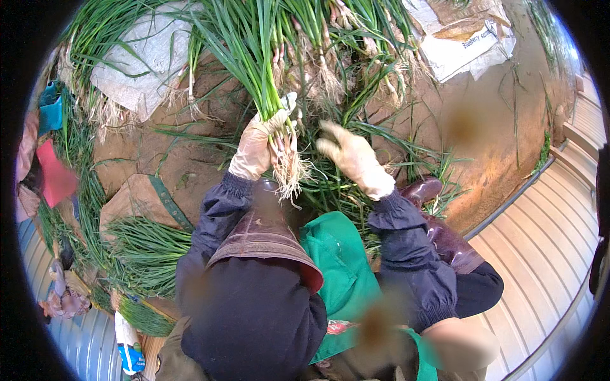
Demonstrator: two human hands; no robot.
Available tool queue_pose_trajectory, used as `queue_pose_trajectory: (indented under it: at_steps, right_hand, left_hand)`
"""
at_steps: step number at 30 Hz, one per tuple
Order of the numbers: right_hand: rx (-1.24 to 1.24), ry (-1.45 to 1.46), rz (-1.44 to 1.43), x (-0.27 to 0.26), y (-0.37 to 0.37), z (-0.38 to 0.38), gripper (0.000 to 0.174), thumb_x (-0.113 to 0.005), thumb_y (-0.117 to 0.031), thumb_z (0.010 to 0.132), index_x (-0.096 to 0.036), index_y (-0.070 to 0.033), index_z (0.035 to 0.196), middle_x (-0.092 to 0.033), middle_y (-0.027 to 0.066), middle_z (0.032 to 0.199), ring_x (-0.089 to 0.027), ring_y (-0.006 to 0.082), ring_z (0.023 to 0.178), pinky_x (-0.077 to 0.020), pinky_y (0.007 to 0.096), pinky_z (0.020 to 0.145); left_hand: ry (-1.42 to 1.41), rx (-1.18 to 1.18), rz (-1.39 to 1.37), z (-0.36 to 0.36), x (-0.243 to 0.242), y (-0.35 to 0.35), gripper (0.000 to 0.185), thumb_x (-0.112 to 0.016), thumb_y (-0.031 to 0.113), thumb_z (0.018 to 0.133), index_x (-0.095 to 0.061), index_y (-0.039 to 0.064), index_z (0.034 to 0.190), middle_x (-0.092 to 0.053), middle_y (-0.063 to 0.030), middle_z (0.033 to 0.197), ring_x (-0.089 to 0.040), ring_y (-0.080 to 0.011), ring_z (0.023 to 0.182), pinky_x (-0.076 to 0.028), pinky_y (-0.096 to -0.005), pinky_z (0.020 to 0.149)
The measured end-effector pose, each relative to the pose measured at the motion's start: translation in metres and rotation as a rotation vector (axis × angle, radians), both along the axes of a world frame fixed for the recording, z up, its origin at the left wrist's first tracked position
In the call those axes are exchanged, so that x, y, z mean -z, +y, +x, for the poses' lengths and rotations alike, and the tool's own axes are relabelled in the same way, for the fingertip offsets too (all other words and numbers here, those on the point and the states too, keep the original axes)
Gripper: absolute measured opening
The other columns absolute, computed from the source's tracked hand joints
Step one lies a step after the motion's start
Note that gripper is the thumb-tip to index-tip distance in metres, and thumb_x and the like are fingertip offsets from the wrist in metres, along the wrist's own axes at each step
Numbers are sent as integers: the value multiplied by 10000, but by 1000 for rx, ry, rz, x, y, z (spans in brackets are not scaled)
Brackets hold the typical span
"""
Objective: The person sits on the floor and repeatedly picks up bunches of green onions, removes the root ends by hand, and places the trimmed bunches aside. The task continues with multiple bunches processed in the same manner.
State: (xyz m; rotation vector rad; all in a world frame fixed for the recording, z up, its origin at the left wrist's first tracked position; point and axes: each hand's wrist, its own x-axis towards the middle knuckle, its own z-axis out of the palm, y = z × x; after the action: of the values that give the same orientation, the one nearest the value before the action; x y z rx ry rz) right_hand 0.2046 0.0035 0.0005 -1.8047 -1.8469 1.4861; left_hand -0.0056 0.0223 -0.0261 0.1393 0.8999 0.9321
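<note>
My left hand [259,140], in a pale thin glove, is closed around a bunch of green onions [269,95]. Their white roots [289,169] hang below the fist, and the long green leaves point away from me. To the right, my right hand [350,155], gloved too and slightly blurred, has its fingers apart and holds nothing. It is over loose green leaves [329,183]. Beyond both hands lies a pile of green onions [324,62] with their roots towards me.
Brown rubber boots [264,228] and a green apron [338,262] are close below the hands. Trimmed bunches [147,252] lie at left on soil. White sacking [143,62] and a torn printed sack [467,47] lie farther off. Another person [66,297] is at far left.
</note>
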Motion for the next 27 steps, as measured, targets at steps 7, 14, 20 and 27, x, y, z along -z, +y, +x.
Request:
queue_pose_trajectory:
  at_steps: [7, 14, 20, 27]
  right_hand:
    - [-150, 448, -332, 13, 43, -41, 172, -675, -90, 785, -668, -27, 945, -668, 66, 805, -599, 162, 799, -470, 300, 772]
    - [293, -342, 606, 54, 107, -20, 210, -689, -158, 763, -623, -48, 929, -625, 121, 838, -595, 297, 822, -476, 388, 720]
    - [383, -136, 701, 25, 78, -39, 169, -725, -133, 719, -643, -70, 852, -625, 95, 800, -591, 285, 778, -455, 397, 686]
    - [498, 333, 77, 15, 42, -56, 314, -600, -191, 872, -588, -2, 1123, -660, 147, 999, -627, 242, 929, -472, 321, 812]
  left_hand:
    - [197, 79, 50, -27, -21, 8, 361, -567, 167, 902, -470, 15, 1215, -589, -71, 1065, -598, -160, 788, -509, -282, 703]
    - [-240, -47, 142, -33, -35, 46, 521, -626, 123, 869, -398, 47, 1331, -597, -54, 955, -589, -125, 715, -506, -223, 506]
    - [197, -3, 3, 21, -20, 65, 311, -637, 45, 834, -554, 76, 1132, -660, -40, 924, -584, -91, 619, -464, -200, 461]
    - [398, 39, -13, 21, 10, 46, 101, -681, 121, 832, -602, 88, 886, -594, 4, 668, -521, -78, 455, -379, -203, 356]
